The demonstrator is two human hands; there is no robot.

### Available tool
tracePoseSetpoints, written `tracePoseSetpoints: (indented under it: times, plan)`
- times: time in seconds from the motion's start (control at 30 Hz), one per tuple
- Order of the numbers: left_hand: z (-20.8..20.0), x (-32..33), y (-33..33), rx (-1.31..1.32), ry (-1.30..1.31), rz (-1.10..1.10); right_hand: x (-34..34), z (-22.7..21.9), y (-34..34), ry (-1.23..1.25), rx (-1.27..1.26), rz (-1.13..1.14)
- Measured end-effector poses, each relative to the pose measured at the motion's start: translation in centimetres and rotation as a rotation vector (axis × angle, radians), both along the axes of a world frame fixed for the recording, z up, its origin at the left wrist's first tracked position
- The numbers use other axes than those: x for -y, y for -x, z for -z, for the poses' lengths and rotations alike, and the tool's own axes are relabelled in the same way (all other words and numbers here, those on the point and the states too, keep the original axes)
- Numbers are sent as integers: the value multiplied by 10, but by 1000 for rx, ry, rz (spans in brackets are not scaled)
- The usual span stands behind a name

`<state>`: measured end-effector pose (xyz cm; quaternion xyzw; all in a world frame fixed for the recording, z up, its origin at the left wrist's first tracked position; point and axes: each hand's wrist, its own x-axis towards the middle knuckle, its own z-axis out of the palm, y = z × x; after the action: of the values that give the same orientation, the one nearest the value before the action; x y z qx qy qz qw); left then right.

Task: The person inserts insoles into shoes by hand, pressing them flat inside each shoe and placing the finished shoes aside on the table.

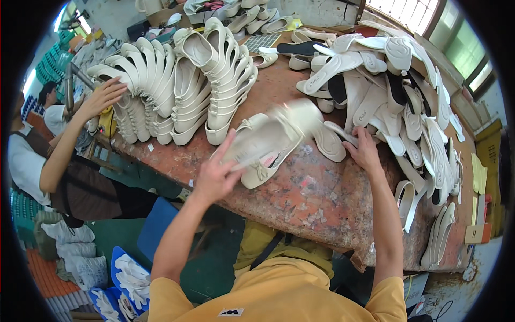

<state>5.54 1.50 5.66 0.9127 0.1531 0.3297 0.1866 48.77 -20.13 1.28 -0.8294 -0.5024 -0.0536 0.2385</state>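
Note:
A pair of cream flat shoes with bows (261,176) lies near the middle of the worktable, the far shoe's end smeared by motion. My left hand (212,177) is beside their near-left end, fingers spread, two of them at the shoe's edge. My right hand (365,149) pinches the end of a pale insole (339,131) at the edge of a heap. Another pale insole (328,144) lies just left of it, between the shoes and my right hand. The heap of insoles (370,102) mixes white, beige and black pieces.
Nested rows of cream shoes (217,80) stand along the left of the worn red table (311,198). On the left, a co-worker's hand (102,99) reaches to the outermost row. More shoes (441,233) stand at the right edge. A blue bin of white pieces (131,273) is below left.

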Motion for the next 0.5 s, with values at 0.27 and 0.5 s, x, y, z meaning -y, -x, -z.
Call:
tracePoseSetpoints:
  times: [0.27, 0.5]
  plan:
    - [12, -39, 23, -774, 80, -264, 35, -27, 30, 52, 180, 59]
    - [-4, -21, -201, 70, -164, 92, 123, 21, 121, 276, -61, -30]
